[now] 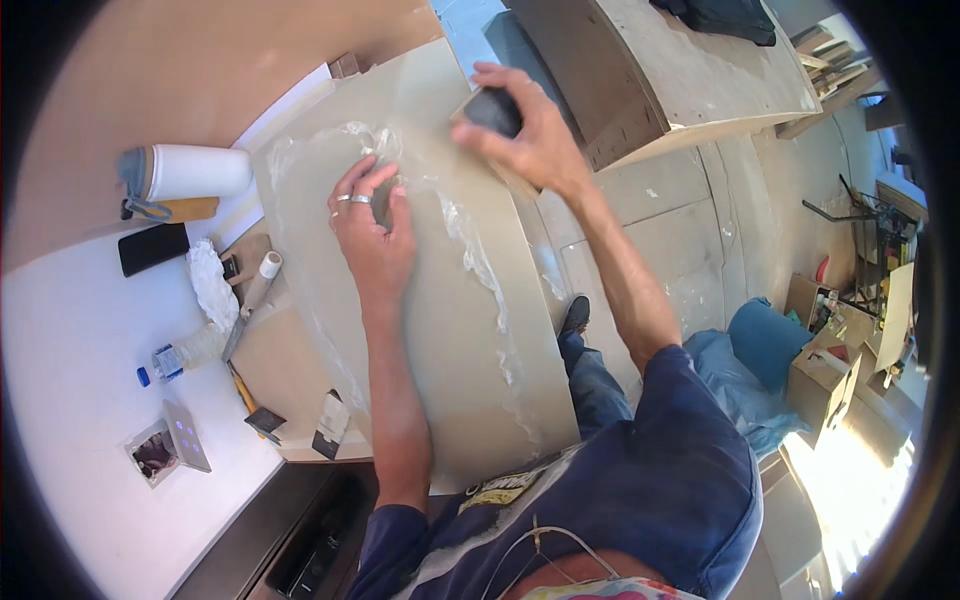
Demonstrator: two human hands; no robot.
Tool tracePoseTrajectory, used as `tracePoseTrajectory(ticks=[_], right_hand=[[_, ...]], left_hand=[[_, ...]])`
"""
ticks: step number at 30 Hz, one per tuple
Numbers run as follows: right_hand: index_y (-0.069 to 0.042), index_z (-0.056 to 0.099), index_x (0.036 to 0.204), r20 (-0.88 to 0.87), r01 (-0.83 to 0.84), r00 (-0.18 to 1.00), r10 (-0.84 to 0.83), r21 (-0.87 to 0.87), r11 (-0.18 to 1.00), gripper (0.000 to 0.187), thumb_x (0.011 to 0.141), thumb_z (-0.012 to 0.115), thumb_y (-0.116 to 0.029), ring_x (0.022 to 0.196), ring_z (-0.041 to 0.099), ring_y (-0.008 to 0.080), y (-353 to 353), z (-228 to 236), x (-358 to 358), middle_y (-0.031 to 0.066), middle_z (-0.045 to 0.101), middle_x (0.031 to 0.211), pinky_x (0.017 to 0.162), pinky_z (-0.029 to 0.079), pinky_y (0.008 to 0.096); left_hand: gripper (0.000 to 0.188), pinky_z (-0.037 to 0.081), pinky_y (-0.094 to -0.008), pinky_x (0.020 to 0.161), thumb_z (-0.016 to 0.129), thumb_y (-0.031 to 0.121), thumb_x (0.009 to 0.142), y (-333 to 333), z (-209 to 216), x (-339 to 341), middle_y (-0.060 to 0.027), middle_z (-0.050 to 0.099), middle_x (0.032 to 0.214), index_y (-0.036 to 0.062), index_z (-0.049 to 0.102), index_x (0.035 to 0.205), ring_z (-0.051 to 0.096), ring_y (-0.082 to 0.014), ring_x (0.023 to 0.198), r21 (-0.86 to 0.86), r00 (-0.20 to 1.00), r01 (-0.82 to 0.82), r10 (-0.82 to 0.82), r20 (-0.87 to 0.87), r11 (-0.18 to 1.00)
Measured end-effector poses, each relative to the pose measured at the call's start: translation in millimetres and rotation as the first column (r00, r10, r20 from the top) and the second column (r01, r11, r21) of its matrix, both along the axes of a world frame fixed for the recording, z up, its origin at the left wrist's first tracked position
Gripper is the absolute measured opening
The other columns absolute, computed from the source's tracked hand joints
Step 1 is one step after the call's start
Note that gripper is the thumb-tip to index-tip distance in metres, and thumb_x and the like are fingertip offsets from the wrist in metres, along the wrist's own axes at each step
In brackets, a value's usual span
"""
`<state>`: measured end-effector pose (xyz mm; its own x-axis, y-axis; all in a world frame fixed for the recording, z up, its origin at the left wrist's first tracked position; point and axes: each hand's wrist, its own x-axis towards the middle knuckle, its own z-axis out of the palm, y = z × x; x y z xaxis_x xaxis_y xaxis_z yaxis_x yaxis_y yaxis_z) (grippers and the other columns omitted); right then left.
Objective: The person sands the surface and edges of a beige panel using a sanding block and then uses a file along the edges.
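A large pale beige board lies in front of me, with whitish translucent smears across its surface and along its right side. My left hand, with rings on its fingers, rests on the upper middle of the board. Its fingers are bent and stand apart from the thumb, and the gap between them looks dark, like shadow. At the board's upper right edge, my right hand grips a dark-faced block between thumb and fingers. That hand is slightly blurred, and the block's underside is hidden.
Left of the board are a white roll, a black phone, crumpled white paper, a plastic bottle and a yellow-handled scraper. A wooden cabinet stands at upper right. Cardboard boxes and a blue bag lie at right.
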<state>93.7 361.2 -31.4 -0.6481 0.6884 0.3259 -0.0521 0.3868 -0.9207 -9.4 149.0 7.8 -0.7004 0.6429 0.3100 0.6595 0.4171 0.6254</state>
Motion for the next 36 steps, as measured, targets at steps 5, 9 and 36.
tracePoseTrajectory(ticks=[5,9,36], right_hand=[[-0.002,0.069,0.121,0.209,0.121,0.960,-0.186,0.291,0.949,0.073,0.082,0.077,-0.063,0.114,0.066,0.0383,63,19,-74,0.0202,0.070,0.125,0.098,0.051,0.0482],[-0.005,0.067,0.128,0.356,0.069,0.924,-0.138,0.201,0.977,0.082,0.079,0.076,-0.070,0.124,0.062,0.0375,60,21,-82,0.0170,0.068,0.135,0.104,0.047,0.0491],[-0.003,0.065,0.127,0.315,0.175,0.896,-0.312,0.395,0.902,0.076,0.082,0.074,-0.064,0.114,0.065,0.0459,58,31,-92,0.0246,0.071,0.121,0.097,0.051,0.0547]], left_hand=[[0.023,0.037,-0.0471,0.113,0.067,0.013,0.096,10,4,6,-0.0080,0.062,0.141,0.0127,0.073,0.118,0.051,-0.0301,0.134,-0.001,1.000,0.020,-0.020,0.022,1.000],[0.023,0.036,-0.0487,0.113,0.066,0.014,0.096,1,1,-2,-0.0078,0.061,0.142,0.0125,0.072,0.118,0.051,-0.0303,0.134,-0.011,1.000,0.014,-0.014,-0.009,1.000],[0.022,0.044,-0.0452,0.111,0.068,0.011,0.094,13,2,4,-0.0124,0.066,0.135,0.0105,0.075,0.115,0.057,-0.0333,0.128,0.016,0.997,0.024,-0.023,-0.079,1.000]])
